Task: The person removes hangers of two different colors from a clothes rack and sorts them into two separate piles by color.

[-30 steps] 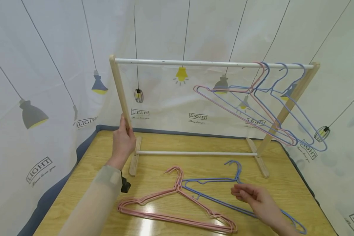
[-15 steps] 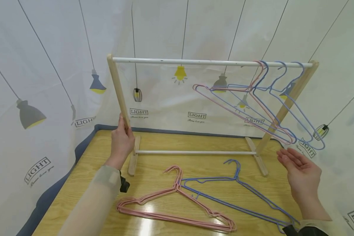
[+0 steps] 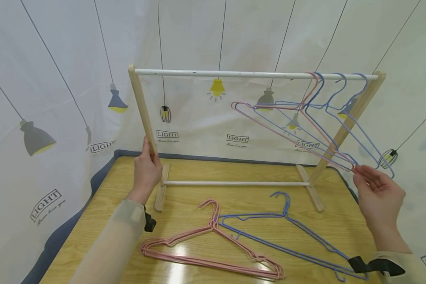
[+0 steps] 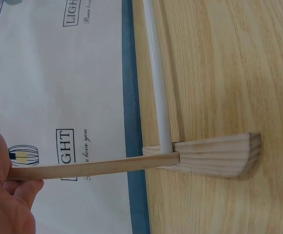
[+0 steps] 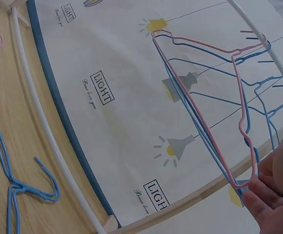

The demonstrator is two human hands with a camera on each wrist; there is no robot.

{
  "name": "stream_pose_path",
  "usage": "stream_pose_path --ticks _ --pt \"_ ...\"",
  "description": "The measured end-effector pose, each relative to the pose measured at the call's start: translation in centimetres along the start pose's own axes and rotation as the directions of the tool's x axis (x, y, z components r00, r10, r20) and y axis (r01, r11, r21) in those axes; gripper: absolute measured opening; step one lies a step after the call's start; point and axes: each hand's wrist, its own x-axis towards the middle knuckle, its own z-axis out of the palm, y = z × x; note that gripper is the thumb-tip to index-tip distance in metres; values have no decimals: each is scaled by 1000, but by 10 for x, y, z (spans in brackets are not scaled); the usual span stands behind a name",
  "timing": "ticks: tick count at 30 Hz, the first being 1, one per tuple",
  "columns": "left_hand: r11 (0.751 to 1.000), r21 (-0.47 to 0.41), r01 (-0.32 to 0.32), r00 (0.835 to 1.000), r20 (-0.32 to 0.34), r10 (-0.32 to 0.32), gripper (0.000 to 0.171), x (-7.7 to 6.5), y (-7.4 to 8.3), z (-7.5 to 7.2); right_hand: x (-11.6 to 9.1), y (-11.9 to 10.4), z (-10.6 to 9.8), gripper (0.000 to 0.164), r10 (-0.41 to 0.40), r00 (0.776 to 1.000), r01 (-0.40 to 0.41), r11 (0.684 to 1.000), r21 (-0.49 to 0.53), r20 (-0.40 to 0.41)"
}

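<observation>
My left hand [image 3: 147, 169] grips the left wooden post [image 3: 142, 106] of a clothes rack, its fingers wrapped round the lower half. In the left wrist view, the post runs from the hand to its wooden foot [image 4: 219, 156]. My right hand [image 3: 380, 197] pinches the lower right corner of a pink hanger [image 3: 269, 128] on the white top rail [image 3: 248, 75]. A blue hanger [image 3: 321, 130] hangs right behind the pink one, its corner at the same fingertips [image 5: 251, 195]. More blue hangers [image 3: 367, 136] hang nearer the right post [image 3: 340, 138].
On the wooden table [image 3: 103, 236] lie stacked pink hangers [image 3: 213, 227], and blue hangers [image 3: 287, 215] beside them to the right. The rack's lower white rail [image 3: 234, 184] crosses behind. A lamp-print cloth [image 3: 195, 39] stands at the back and sides.
My right hand has risen from above the blue hangers on the table, moving right and up to the hanging hangers' lower corner. The left hand stays on the post.
</observation>
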Motion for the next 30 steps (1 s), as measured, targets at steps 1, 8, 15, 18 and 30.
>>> stream_pose_path --ticks 1,8,15,18,30 --pt "1000 0 0 1000 1 0 68 0 0 0 1 0 0 28 -6 1000 6 998 -61 -2" --pt "1000 4 -3 1000 -9 3 70 0 -2 1 3 1 3 32 37 999 -36 992 -125 8" --pt "1000 -10 1 1000 -2 -1 69 -1 -1 0 -1 6 15 29 141 984 -155 979 131 112" --pt "1000 -5 0 1000 -4 0 69 -1 -2 0 -3 8 18 26 137 967 -175 970 169 216" --pt "1000 1 8 1000 3 -8 71 1 -2 1 -18 11 33 35 13 817 53 994 -98 576"
